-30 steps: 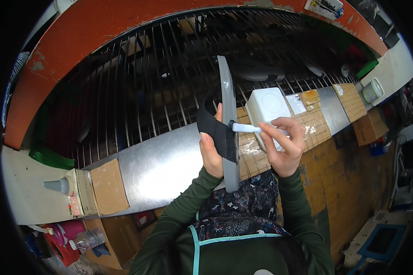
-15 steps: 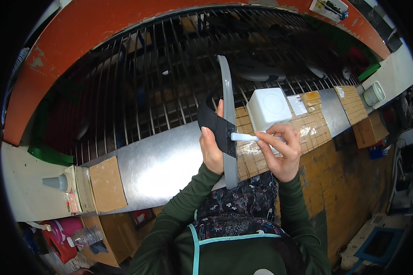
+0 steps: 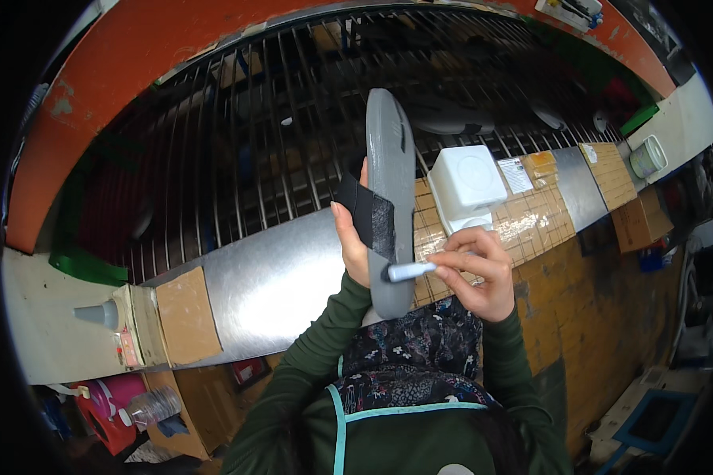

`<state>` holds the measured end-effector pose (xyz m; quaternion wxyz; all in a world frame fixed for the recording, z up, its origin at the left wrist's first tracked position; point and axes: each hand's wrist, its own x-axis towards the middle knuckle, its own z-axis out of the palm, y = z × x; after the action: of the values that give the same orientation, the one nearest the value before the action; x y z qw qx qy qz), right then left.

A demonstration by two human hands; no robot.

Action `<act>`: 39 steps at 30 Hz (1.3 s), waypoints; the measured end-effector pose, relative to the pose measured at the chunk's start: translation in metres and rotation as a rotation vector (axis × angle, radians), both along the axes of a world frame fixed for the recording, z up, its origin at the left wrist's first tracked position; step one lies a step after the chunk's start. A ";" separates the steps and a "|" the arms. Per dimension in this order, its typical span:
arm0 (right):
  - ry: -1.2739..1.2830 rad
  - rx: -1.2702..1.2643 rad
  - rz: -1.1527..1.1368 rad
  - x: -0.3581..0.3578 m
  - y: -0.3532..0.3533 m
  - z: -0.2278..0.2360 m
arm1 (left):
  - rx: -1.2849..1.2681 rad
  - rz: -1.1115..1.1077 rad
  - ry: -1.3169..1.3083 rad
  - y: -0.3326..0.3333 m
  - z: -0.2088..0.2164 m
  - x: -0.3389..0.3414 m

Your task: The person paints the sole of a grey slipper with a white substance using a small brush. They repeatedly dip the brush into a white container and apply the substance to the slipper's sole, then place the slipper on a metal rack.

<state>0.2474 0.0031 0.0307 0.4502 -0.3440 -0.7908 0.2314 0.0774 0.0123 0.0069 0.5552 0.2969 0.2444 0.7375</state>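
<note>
My left hand (image 3: 352, 247) grips a slipper upright over the bench, thumb on its left side and some fingers hidden behind. The slipper has a grey sole (image 3: 391, 162), now turned so its underside partly shows, and a wide black strap (image 3: 361, 212) wrapped round its side. A dark, shiny patch covers the strap's end on the sole. In a pinch, my right hand (image 3: 483, 273) holds a small white-handled brush (image 3: 413, 271). Its dark tip touches the sole just below the strap. Beyond that hand stands a white plastic container (image 3: 474, 184) with a square body.
Behind the metal bench edge (image 3: 277, 277) runs a roller conveyor (image 3: 253, 150) bearing another grey sole (image 3: 451, 119). Taped cardboard (image 3: 531, 222) covers the bench's right part; a cardboard piece (image 3: 188, 315) lies at left. A green-white cup (image 3: 648, 157) stands far right.
The slipper has turned, so its broad grey face shows more instead of its edge. The brush has moved down from the strap to the sole below it, my right hand going with it.
</note>
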 end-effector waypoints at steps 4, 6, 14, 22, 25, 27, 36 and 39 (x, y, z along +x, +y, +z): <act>0.232 -0.120 -0.156 -0.009 0.016 -0.004 | -0.136 -0.128 -0.314 -0.008 0.003 0.009; 0.088 0.012 -0.340 -0.010 0.018 -0.002 | -0.237 -0.178 -0.425 -0.010 0.001 0.006; -0.049 0.076 0.069 -0.004 -0.013 0.011 | -0.281 -0.363 -0.509 -0.013 0.001 -0.009; -0.172 0.249 -0.346 0.005 0.024 0.027 | -0.220 -0.186 -0.082 -0.022 0.007 -0.005; -0.215 0.146 -0.143 0.007 0.010 0.023 | -0.292 -0.140 -0.189 -0.020 0.008 -0.007; -0.101 0.036 0.037 0.009 0.012 0.020 | -0.341 -0.194 -0.353 -0.018 0.007 -0.008; 0.180 -0.246 0.149 -0.002 0.018 -0.008 | -0.070 -0.368 -0.451 -0.012 -0.015 -0.027; 0.332 -0.324 -0.076 -0.003 0.023 -0.016 | -0.108 -0.265 -0.164 -0.020 -0.017 -0.029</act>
<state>0.2442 0.0256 0.0150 0.5215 -0.3986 -0.6448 0.3916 0.0480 -0.0079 -0.0106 0.6808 0.2350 0.1960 0.6655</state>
